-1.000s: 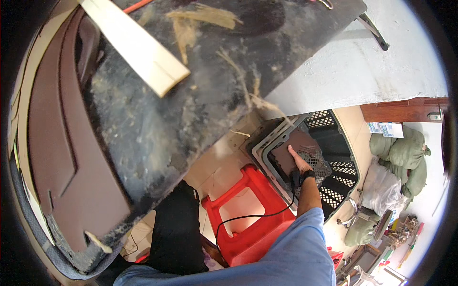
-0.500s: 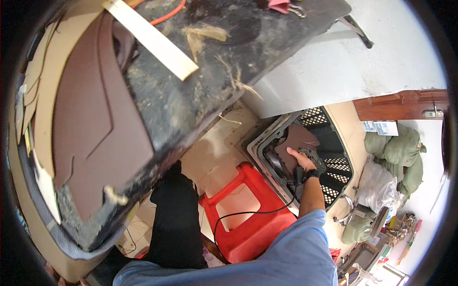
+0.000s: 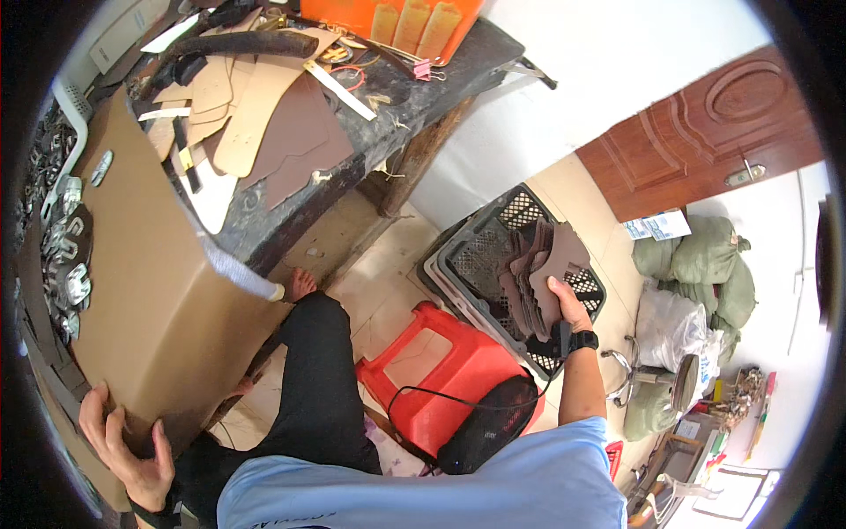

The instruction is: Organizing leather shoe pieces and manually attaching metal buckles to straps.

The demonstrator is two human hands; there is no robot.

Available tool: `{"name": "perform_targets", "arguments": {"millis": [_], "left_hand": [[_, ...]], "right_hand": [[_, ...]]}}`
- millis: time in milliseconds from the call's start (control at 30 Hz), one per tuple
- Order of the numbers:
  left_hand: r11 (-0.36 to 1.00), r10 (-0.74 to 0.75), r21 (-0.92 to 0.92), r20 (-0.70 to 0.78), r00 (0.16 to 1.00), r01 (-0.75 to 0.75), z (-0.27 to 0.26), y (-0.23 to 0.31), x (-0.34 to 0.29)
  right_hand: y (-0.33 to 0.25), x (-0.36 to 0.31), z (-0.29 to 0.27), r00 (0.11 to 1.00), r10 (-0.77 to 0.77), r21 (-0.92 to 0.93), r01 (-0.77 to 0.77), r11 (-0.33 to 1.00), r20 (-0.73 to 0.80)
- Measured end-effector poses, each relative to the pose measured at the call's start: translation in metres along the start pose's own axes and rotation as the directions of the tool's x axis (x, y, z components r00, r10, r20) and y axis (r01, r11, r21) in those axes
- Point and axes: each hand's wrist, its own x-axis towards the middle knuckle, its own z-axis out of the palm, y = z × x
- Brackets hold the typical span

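My right hand [image 3: 571,304] grips a stack of dark brown cut leather-like pieces [image 3: 539,273]. The thumb lies over the top piece, and the fingers underneath are hidden. The stack hangs over a black plastic crate [image 3: 476,260] with mesh walls. At the lower left my left hand [image 3: 132,445] rests with fingers apart on the edge of a large tan sheet [image 3: 150,264], holding nothing.
A red plastic stool [image 3: 401,353] with a black bag [image 3: 489,423] on it stands beside my leg. The workbench [image 3: 370,141] carries tan and brown cut pieces, a white strip [image 3: 341,90] and an orange container [image 3: 388,22]. Green sacks [image 3: 705,251] lie near the wooden door [image 3: 705,132].
My right hand has raised the brown pieces out of the crate. My left hand has come into fuller view on the tan sheet. The view has shifted, showing more of the workbench.
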Motion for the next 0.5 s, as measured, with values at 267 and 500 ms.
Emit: {"name": "perform_targets", "arguments": {"millis": [267,500], "left_hand": [[0.980,0.180,0.094,-0.036,0.983,-0.176,-0.028,0.033,0.013],[0.301,0.230,-0.881,0.437,0.869,0.364,0.026,0.117,0.027]], "right_hand": [[-0.064,-0.111,0.043,0.989,-0.150,0.277,0.145,0.950,-0.004],[-0.139,-0.179,0.159,0.801,-0.364,0.195,0.308,0.931,0.475]]}}
